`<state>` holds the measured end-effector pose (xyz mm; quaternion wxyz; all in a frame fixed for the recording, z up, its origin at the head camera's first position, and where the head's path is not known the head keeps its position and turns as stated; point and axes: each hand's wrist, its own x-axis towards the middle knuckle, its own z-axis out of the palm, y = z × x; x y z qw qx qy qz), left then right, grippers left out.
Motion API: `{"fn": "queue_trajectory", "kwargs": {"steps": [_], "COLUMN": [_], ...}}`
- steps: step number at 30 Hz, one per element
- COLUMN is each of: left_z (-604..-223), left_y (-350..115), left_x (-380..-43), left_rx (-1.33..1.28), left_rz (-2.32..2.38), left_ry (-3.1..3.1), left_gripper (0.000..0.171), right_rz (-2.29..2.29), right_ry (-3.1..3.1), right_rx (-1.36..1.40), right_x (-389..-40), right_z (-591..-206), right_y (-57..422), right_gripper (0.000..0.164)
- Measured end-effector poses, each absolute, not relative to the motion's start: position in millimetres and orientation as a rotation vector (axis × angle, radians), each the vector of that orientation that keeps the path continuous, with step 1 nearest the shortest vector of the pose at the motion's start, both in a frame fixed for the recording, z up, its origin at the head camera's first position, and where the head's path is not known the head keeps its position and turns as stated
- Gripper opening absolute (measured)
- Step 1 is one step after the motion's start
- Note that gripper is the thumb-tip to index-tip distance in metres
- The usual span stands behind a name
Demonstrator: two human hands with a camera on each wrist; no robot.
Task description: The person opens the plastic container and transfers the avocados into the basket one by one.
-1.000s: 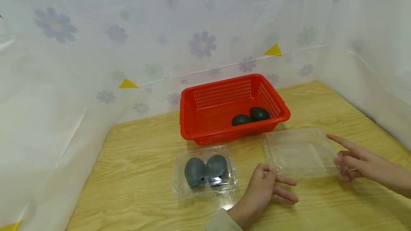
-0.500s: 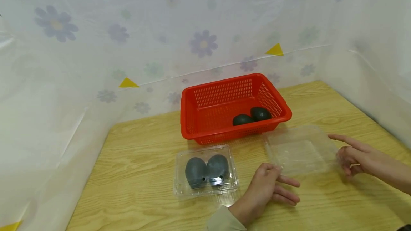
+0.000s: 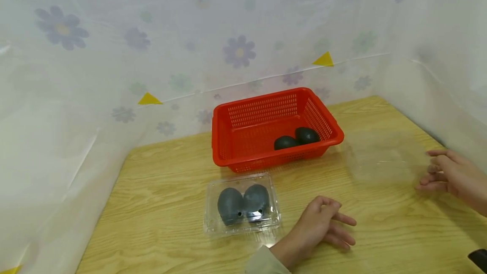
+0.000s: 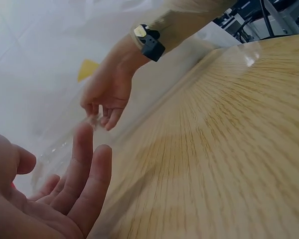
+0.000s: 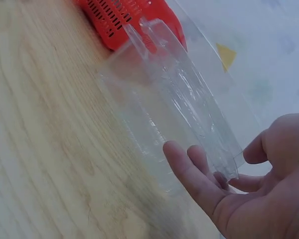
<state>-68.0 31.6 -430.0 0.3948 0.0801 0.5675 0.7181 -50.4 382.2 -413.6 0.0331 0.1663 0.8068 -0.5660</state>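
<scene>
My right hand (image 3: 456, 179) pinches the edge of a clear plastic container (image 5: 154, 99), which looks blurred in the head view and hangs tilted in the right wrist view. I see no contents in it. My left hand (image 3: 321, 225) is held near the table with relaxed fingers and nothing in its grasp; the left wrist view shows its fingers (image 4: 82, 169) apart from the container. To its left, a clear clamshell box (image 3: 213, 223) holds two dark green avocados (image 3: 255, 202). Behind, a red plastic basket (image 3: 243, 160) has two more dark avocados (image 3: 306, 135) at its right end.
The wooden table (image 3: 163, 198) is bounded by a white flowered curtain (image 3: 182, 54) at the back and sides. Yellow triangles (image 3: 323, 59) mark the curtain. A dark object (image 3: 478, 259) shows at the lower right edge.
My right hand has moved right with the clear container, drawing it away from my left hand. The left hand has let go of the container's near corner. Basket and clamshell box have not moved.
</scene>
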Motion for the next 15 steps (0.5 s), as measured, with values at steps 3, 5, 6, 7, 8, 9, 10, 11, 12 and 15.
{"fn": "queue_trajectory", "kwargs": {"steps": [3, 5, 6, 7, 8, 9, 10, 11, 12, 15], "left_z": [-429.3, -426.3, -424.4, -422.1, -419.6, -416.9, -414.0, -411.0, -408.1, -397.9], "left_y": [26.6, 23.8, 22.1, 19.9, 17.8, 16.0, 13.9, 11.2, 8.3, -2.7], "left_x": [-64.5, -61.5, -59.8, -58.4, -57.3, -56.3, -55.7, -55.4, -55.6, -57.1], "left_rx": [0.259, 0.307, 0.335, 0.363, 0.387, 0.404, 0.418, 0.435, 0.454, 0.499], "left_rz": [1.739, 1.659, 1.624, 1.593, 1.564, 1.536, 1.516, 1.495, 1.471, 1.389], "left_ry": [1.474, 1.502, 1.513, 1.517, 1.526, 1.543, 1.556, 1.57, 1.583, 1.627], "left_gripper": [0.013, 0.011, 0.01, 0.01, 0.009, 0.009, 0.009, 0.01, 0.012, 0.014], "right_rz": [-1.833, -1.959, -1.97, -2.044, -2.118, -2.146, -2.158, -2.19, -2.197, -2.337], "right_ry": [2.435, 2.352, 2.345, 2.294, 2.233, 2.205, 2.184, 2.144, 2.121, 1.902], "right_rx": [0.508, 0.487, 0.484, 0.47, 0.454, 0.446, 0.44, 0.443, 0.441, 0.491], "right_x": [-58.6, -63.6, -66.5, -69.2, -71.5, -74.5, -77.3, -80.0, -82.5, -88.5], "right_z": [-416.0, -417.9, -418.0, -418.3, -418.1, -417.2, -415.9, -415.3, -414.8, -417.1], "right_y": [386.2, 389.1, 389.3, 389.9, 390.1, 389.6, 389.3, 389.6, 390.3, 396.8], "right_gripper": [0.056, 0.05, 0.044, 0.035, 0.026, 0.02, 0.02, 0.02, 0.023, 0.052]}}
